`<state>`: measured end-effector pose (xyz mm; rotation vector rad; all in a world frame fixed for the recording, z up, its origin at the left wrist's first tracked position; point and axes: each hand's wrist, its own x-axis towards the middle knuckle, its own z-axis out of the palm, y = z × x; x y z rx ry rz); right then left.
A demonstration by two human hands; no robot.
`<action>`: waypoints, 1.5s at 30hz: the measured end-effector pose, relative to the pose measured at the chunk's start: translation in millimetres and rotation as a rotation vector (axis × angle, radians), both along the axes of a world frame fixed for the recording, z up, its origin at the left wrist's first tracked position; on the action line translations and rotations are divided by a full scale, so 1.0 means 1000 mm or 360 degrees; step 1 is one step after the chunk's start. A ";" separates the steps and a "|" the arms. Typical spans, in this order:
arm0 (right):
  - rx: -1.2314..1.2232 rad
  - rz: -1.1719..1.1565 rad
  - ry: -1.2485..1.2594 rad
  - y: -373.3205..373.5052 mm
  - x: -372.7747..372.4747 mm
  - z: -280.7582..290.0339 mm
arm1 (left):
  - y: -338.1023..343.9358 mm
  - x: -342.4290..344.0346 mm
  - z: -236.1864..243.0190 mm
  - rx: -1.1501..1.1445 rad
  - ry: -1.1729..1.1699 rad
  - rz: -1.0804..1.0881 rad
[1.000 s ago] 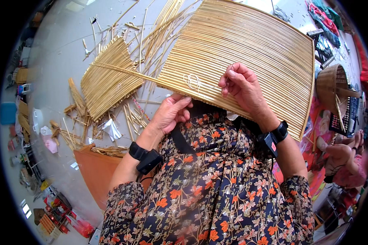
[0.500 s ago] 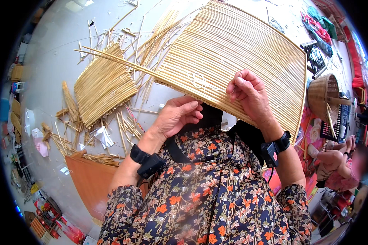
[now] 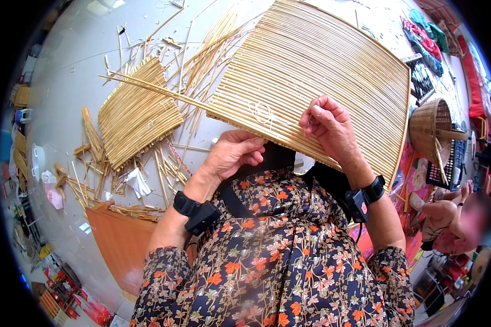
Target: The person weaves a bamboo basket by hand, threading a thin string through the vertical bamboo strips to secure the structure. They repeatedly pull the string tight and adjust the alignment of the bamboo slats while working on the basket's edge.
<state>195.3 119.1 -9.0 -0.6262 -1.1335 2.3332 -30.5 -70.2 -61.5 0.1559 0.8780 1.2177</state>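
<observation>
A large mat of straw-coloured stalks [image 3: 316,71] slopes away from my lap, its stalks laid side by side. Two longer stalks [image 3: 153,87] stick out past its left edge. My left hand [image 3: 237,153] is closed at the near edge of the mat, thumb and forefinger pinching there. Over the mat, my right hand [image 3: 330,122] makes a pinch on a thin white string; its fingertips hide whether a needle is there too. Loose loops of the white string [image 3: 262,113] lie on the stalks between my hands.
A smaller stalk mat [image 3: 139,114] lies on the floor at left, among scattered stalks [image 3: 218,49]. An orange-brown board [image 3: 114,240] is at lower left. To the right stand a woven basket [image 3: 431,128] and a black crate [image 3: 447,169]; beyond them another person [image 3: 447,218] sits.
Both hands have shifted slightly left, the left one along the mat's near edge. The string loops have changed shape a little, and the protruding stalks sit slightly lower.
</observation>
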 end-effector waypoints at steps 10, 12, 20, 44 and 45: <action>-0.0002 0.0010 0.0013 0.003 -0.002 -0.004 | 0.007 0.000 0.005 -0.0191 0.0043 0.0044; -0.0029 0.0009 0.0013 0.003 -0.001 -0.007 | 0.010 0.001 0.006 -0.0200 0.0248 -0.0010; -0.0057 0.0014 0.0003 -0.002 0.000 -0.014 | 0.017 0.003 0.014 -0.0239 0.0779 -0.0099; 0.0254 0.0100 -0.0181 -0.007 0.007 -0.009 | -0.029 -0.011 0.043 0.0302 0.2366 -0.0448; 0.0277 0.0100 -0.0191 -0.007 0.007 -0.010 | -0.028 -0.009 0.048 0.0394 0.2853 -0.0454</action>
